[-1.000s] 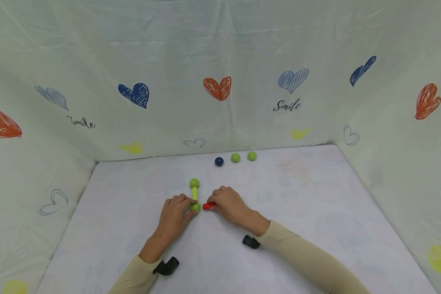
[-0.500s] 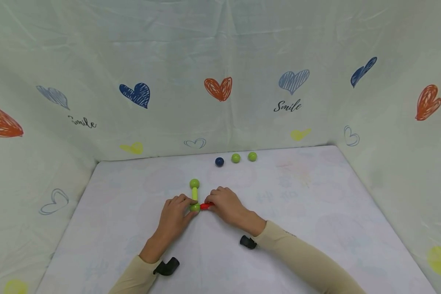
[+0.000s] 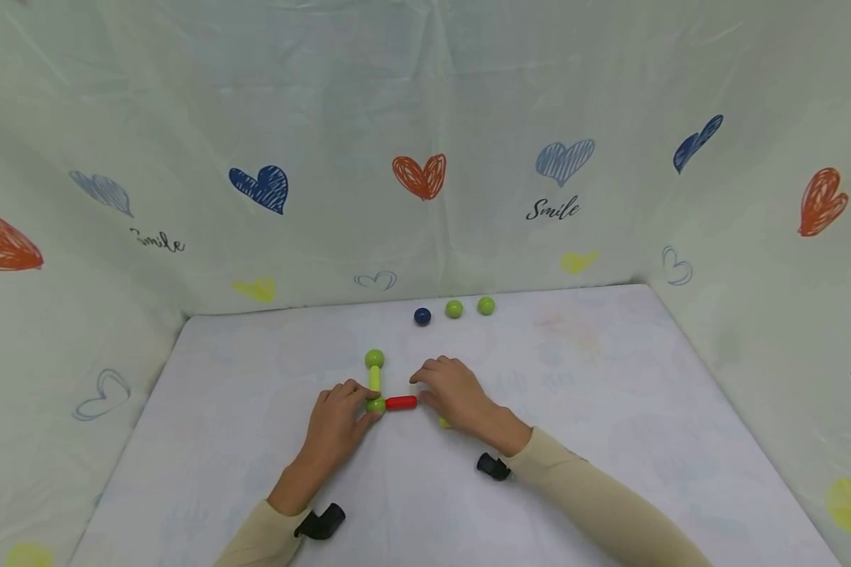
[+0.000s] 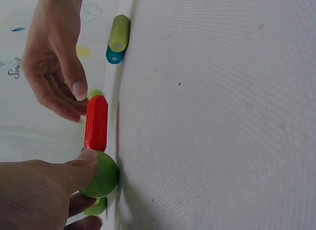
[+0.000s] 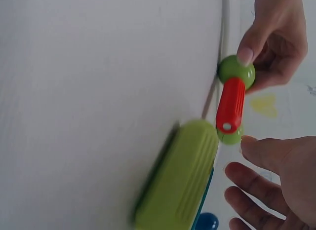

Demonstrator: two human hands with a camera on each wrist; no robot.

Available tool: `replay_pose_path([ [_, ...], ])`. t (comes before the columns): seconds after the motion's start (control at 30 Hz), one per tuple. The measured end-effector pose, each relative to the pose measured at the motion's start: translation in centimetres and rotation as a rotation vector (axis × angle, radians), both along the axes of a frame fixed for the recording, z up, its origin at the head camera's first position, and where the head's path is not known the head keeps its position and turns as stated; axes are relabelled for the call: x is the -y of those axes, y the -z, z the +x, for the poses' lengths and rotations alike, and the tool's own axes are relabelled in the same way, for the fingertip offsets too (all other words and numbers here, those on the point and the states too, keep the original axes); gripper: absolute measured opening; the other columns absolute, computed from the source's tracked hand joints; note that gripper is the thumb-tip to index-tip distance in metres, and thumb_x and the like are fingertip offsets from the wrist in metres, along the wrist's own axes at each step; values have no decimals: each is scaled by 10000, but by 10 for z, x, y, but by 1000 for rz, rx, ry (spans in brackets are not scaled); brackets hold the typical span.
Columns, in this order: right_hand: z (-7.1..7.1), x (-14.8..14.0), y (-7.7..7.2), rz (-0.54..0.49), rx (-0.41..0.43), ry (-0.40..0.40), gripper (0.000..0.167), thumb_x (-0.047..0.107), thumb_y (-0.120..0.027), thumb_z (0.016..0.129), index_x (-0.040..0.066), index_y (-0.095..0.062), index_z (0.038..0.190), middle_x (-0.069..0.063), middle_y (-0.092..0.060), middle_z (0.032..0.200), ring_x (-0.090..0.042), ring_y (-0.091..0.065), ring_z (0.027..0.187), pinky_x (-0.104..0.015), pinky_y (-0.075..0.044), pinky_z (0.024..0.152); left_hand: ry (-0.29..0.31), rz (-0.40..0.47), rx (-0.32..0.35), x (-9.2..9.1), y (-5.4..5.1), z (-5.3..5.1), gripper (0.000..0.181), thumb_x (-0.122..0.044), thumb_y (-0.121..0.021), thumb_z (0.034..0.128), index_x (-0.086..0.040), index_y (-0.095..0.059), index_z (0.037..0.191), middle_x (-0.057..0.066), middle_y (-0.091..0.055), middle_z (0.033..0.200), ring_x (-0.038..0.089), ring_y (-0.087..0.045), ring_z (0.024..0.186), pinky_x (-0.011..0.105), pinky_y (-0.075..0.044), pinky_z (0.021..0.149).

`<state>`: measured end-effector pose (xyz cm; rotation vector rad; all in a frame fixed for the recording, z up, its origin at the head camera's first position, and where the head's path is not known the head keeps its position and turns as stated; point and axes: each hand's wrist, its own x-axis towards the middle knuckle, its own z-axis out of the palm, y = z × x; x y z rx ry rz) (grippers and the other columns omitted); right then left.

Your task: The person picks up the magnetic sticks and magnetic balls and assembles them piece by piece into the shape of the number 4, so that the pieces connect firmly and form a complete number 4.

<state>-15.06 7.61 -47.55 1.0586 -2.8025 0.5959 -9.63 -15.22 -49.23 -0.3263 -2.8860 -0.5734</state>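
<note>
In the head view my left hand pinches a green ball between thumb and fingers. A yellow-green rod runs away from this ball to another green ball. From the pinched ball's right side a red ribbed rod sticks out, its near end touching the ball. The right hand hovers just right of the red rod's free end, fingers loosely bent and holding nothing. In the right wrist view a gap shows between that thumb and the red rod.
Beside the right hand lies a loose yellow-green rod, mostly hidden in the head view, with a blue rod by it. A dark blue ball and two green balls line the table's back, before a cloth wall.
The right hand brought the red rod leftward until it met the pinched green ball, then let go and drew back to the right. The left hand has stayed in place.
</note>
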Motion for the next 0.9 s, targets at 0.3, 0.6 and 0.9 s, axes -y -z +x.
replay_pose_path([
  [0.3,-22,-22,1,-16,-31,34,342,117,-842,917,73,-743,1241,-89,-721,1261,-287,-662,1154,-440,-548,989,-13,0,21,-1,-1,0,348,-139,-937,798,-118,-797,1116,28,-682,1005,247,-640,979,458,-493,919],
  [0.6,-53,-30,1,100,-141,-3,544,222,-818,956,70,-623,1440,-155,-563,1527,-344,-527,1403,-490,-432,1171,-3,24,-1,1,1,0,344,-135,-940,793,-118,-797,1105,27,-692,1007,249,-655,970,468,-505,916],
  [0.9,-79,-20,0,240,-207,-35,633,305,-779,990,101,-521,1531,-168,-443,1635,-356,-440,1494,-495,-344,1238,0,33,-12,0,1,1,341,-137,-938,794,-116,-796,1103,24,-691,1004,249,-658,977,459,-503,904],
])
